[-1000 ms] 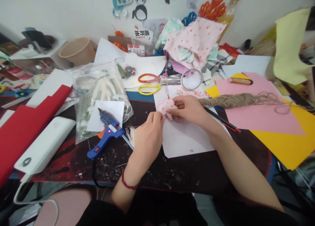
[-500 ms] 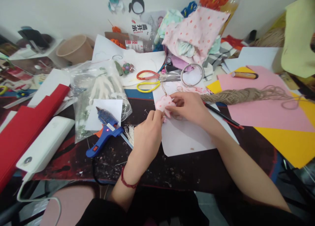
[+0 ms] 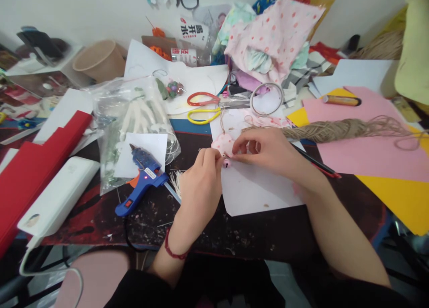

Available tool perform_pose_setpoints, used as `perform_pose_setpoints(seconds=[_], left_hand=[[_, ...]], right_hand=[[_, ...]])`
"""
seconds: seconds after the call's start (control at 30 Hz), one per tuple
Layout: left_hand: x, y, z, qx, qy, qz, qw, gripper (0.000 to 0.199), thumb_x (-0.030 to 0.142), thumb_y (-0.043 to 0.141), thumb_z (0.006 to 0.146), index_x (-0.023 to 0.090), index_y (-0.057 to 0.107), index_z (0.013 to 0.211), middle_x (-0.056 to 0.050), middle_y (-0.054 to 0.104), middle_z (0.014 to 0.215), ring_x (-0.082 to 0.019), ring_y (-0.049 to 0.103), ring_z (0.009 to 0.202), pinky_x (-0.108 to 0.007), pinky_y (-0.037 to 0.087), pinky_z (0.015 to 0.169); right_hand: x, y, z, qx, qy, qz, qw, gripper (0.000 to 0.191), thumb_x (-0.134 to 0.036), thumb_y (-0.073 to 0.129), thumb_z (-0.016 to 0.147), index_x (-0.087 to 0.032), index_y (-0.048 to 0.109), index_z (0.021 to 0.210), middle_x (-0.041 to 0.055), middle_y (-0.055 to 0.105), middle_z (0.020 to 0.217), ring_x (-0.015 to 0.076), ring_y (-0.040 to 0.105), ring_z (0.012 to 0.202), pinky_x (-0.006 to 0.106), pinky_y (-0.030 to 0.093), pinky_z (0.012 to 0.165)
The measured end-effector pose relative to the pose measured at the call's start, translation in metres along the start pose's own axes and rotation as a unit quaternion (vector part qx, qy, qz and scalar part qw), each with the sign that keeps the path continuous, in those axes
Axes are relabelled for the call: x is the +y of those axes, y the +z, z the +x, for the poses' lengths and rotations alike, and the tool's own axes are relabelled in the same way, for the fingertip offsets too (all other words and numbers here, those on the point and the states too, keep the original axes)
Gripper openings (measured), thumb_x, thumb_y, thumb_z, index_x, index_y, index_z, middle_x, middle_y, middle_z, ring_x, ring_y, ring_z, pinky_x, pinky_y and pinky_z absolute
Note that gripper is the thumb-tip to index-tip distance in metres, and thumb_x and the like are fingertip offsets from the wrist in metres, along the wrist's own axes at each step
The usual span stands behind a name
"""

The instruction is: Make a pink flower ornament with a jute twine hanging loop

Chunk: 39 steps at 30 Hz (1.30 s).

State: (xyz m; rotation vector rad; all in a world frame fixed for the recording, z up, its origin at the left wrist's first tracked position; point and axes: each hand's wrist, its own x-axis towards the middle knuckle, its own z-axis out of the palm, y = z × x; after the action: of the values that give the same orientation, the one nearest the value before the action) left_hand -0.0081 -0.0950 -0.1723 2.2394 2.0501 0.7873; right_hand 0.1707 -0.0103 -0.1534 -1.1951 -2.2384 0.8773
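Plastic bag (image 3: 110,98) (white pieces (image 3: 142,116) inside), fingers (image 3: 241,139) at dotted ornament (image 3: 221,144)

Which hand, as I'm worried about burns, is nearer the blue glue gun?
Left: the left hand is just right of the glue gun; the right hand is farther right, at the pink dotted shape.

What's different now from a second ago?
The right hand has drawn a little to the right, from over the pink spotted cloud to its lower right edge; whether it still grips is unclear. The small pink bell below shows more plainly. The left hand stays at the cloud's lower edge. The glue gun and scissors lie as before.
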Motion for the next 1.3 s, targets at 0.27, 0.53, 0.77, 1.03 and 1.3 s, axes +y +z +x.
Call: perform_pose_setpoints(seconds=[0.27,0.53,0.77,1.03,1.3], left_hand=[[-0.002,-0.005,-0.004,0.165,-0.011,-0.12,0.979,0.003,0.017,0.058,0.098,0.018,0.056,0.096,0.003,0.067,0.081,-0.003,0.049,0.052,-0.019,0.034,0.051],[-0.002,-0.005,-0.009,0.223,-0.045,-0.171,0.959,0.004,0.017,0.06,0.097,0.019,0.058,0.098,0.004,0.062,0.081,-0.003,0.055,0.059,-0.018,0.036,0.052],[-0.002,-0.004,-0.008,0.215,-0.05,-0.181,0.958,0.001,0.018,0.058,0.098,0.019,0.058,0.097,0.005,0.057,0.074,-0.003,0.051,0.053,-0.019,0.032,0.048],[-0.003,-0.004,-0.007,0.205,-0.051,-0.191,0.959,0.004,0.02,0.057,0.099,0.019,0.056,0.096,0.006,0.057,0.072,-0.002,0.046,0.05,-0.02,0.029,0.048],[-0.004,-0.003,-0.008,0.194,-0.063,-0.21,0.956,0.003,0.021,0.057,0.099,0.019,0.056,0.097,0.005,0.059,0.076,-0.002,0.045,0.052,-0.02,0.032,0.051]], right_hand=[[0.008,-0.001,0.002,0.114,0.08,0.028,0.99,0.007,-0.028,0.074,0.084,-0.022,0.077,0.083,0.0015,0.072,0.069,0.0169,0.062,0.06,0.033,0.043,0.06],[0.011,0.003,0.003,0.09,0.084,-0.034,0.992,0.017,-0.038,0.074,0.086,-0.022,0.077,0.082,0.002,0.072,0.068,0.0165,0.061,0.06,0.033,0.039,0.06],[0.012,0.015,0.008,0.037,0.111,-0.02,0.993,0.025,-0.045,0.08,0.079,-0.021,0.075,0.08,0.0,0.069,0.064,0.0149,0.058,0.058,0.032,0.037,0.059],[0.001,0.015,0.005,0.062,0.009,-0.013,0.998,0.024,-0.043,0.081,0.079,-0.02,0.074,0.082,-0.0008,0.066,0.071,0.0134,0.053,0.063,0.03,0.035,0.062],[-0.007,0.02,-0.001,-0.063,-0.044,-0.064,0.995,0.014,-0.027,0.078,0.082,-0.023,0.073,0.093,-0.0007,0.071,0.088,0.0163,0.062,0.08,0.028,0.035,0.065]])
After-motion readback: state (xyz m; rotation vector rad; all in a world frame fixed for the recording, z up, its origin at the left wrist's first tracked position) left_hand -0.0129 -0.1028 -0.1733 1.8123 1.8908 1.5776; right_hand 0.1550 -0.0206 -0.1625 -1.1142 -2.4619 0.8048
